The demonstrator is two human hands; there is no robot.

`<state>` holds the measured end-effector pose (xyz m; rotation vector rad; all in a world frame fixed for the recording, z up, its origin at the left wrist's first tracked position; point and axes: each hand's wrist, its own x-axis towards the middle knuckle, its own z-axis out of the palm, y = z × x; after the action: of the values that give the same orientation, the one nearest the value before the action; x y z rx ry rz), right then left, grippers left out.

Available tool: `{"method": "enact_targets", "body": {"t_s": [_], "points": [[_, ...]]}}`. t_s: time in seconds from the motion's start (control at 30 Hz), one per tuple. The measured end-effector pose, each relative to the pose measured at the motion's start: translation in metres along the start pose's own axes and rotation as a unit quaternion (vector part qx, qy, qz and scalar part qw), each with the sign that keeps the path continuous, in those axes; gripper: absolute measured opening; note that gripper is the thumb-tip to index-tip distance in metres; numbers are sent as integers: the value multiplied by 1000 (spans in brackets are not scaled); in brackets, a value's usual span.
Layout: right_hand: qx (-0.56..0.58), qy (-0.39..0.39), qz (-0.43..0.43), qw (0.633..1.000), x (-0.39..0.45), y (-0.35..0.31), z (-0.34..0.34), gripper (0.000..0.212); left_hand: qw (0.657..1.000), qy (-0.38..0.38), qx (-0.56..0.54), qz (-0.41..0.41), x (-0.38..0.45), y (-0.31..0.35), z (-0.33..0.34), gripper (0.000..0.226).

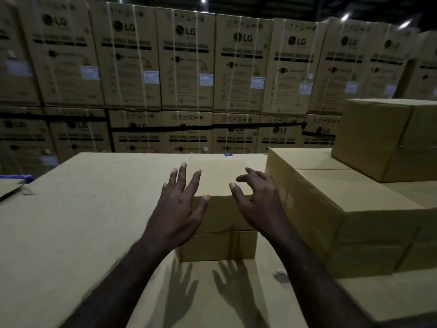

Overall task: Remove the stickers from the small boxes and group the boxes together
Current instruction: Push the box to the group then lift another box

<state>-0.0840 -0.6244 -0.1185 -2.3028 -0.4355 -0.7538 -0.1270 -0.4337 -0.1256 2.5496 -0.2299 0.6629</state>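
Head cam: both hands hang over a small cardboard box (220,185) sitting on a big flat carton (82,221). Left hand (179,204) is spread wide, fingers straight, holding nothing. Right hand (257,200) is loosely curled, also holding nothing; can't tell if either touches it. More small boxes (335,209) are stacked just right of it.

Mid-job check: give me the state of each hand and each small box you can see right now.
left hand: open, fingers spread over the middle box, holding nothing
right hand: open, fingers loosely curled, holding nothing
middle box: closed, apart from the others
right box: closed
stacked box: closed, on top of other boxes
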Motion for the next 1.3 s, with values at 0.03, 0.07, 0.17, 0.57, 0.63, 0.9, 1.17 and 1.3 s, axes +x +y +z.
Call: {"method": "enact_targets", "body": {"t_s": [0.03, 0.07, 0.17, 0.57, 0.63, 0.9, 1.17, 1.3], "points": [[0, -3, 4, 1000, 4, 3, 6, 35, 1000, -6, 6, -5, 4, -4, 2, 64], [0, -6, 8, 1000, 9, 6, 12, 36, 1000, -11, 11, -11, 9, -7, 5, 64], [-8, -19, 20, 1000, 23, 20, 26, 39, 998, -23, 44, -32, 26, -15, 17, 72], [-102, -157, 42, 982, 79, 94, 66, 55, 974, -87, 155, -138, 97, -56, 78, 74], [-114, -173, 43, 977, 80, 106, 73, 58, 968, -103, 165, -159, 100, -62, 85, 76], [-107, -182, 54, 976, 76, 118, 81, 66, 959, -121, 180, -183, 99, -71, 96, 77], [-98, -149, 62, 982, 75, 116, 82, 74, 970, -139, 136, -147, 101, -86, 93, 101], [-68, -104, 84, 989, 71, 115, 86, 77, 980, -126, 74, -133, 103, -92, 88, 100]]}}
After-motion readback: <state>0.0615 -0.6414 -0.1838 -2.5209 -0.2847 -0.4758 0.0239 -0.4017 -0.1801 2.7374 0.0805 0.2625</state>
